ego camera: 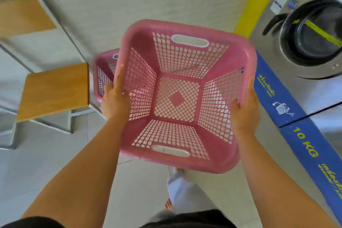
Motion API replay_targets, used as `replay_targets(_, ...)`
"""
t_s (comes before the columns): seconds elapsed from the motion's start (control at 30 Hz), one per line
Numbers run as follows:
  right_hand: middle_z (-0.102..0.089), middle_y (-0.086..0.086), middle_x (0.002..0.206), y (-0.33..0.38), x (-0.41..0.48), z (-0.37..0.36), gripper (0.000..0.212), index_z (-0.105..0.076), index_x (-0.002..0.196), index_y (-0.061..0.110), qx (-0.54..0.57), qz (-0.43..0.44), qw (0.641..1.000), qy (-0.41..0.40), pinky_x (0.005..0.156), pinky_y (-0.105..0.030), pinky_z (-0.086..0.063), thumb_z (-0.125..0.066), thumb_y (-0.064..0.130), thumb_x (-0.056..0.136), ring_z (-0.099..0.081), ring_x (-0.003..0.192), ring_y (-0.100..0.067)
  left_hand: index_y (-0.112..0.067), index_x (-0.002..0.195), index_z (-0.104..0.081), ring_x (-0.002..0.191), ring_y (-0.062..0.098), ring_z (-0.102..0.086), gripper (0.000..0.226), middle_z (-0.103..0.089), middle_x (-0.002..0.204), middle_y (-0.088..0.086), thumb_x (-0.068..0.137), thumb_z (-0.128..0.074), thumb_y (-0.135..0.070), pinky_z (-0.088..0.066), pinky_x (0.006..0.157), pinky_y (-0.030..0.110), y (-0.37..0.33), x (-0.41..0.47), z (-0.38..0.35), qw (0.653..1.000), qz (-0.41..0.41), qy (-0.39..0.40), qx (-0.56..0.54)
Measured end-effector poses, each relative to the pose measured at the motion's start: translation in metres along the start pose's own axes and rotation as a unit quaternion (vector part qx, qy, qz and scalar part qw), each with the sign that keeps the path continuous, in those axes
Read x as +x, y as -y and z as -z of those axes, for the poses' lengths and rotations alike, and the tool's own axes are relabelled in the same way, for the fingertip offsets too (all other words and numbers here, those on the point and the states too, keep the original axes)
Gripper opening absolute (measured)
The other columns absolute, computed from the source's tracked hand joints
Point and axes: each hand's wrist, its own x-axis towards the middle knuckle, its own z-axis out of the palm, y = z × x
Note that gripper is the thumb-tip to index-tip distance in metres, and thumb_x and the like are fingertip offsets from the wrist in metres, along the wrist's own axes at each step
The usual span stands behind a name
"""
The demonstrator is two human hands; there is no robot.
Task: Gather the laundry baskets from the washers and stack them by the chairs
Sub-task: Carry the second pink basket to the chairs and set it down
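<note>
Two chairs (55, 89) stand left, a washer (305, 42) right, a second basket (105, 72) on the floor between, while both hands, left (115, 98) and right (244, 109), clasp the pink basket's (177, 96) side rims, arms outstretched.

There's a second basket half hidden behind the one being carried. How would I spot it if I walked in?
Find the wooden-seated chair on the left, across the floor from the washer. Just right of its seat, the second pink basket sits low, behind the left hand. Unlike the carried basket, which both hands hold, nobody touches it, and only its left part shows.
</note>
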Motion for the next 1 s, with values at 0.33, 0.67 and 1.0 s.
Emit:
replay_targets(0.33,-0.032,0.002,0.156,0.107,0.093,-0.095,0.077,-0.019,0.153,0.029,0.079,0.105,0.991,-0.011,0.094,0.002,-0.015,-0.057,0.010,0.089,-0.033,0.141,-0.014,-0.059,0.143,-0.011,0.066,0.024,-0.041,0.080,-0.048,0.099,0.009,0.085,-0.051,-0.022,-0.035,0.051,0.033,0.036,0.105,0.014,0.986,0.079,-0.146,-0.021)
replay_targets(0.67,-0.037,0.006,0.152,0.192,0.136,-0.213,0.079,-0.014,0.152,0.037,0.072,0.152,0.984,0.057,0.084,-0.016,-0.034,-0.057,0.010,0.091,-0.039,0.127,-0.004,-0.062,0.142,-0.005,0.065,0.025,-0.042,0.081,-0.046,0.100,0.010,0.089,-0.050,-0.021,-0.038,0.053,0.036,0.103,0.188,0.019,0.974,0.156,-0.166,-0.001)
replay_targets(1.0,-0.039,0.005,0.151,0.254,0.169,-0.363,0.080,-0.011,0.149,0.048,0.031,0.134,0.983,0.120,0.080,-0.032,-0.047,-0.055,0.014,0.092,-0.055,0.121,-0.020,-0.055,0.146,-0.010,0.065,0.031,-0.048,0.077,-0.047,0.101,0.014,0.092,-0.052,-0.020,-0.047,0.057,0.042,0.183,0.321,-0.008,0.985,0.160,-0.068,0.017)
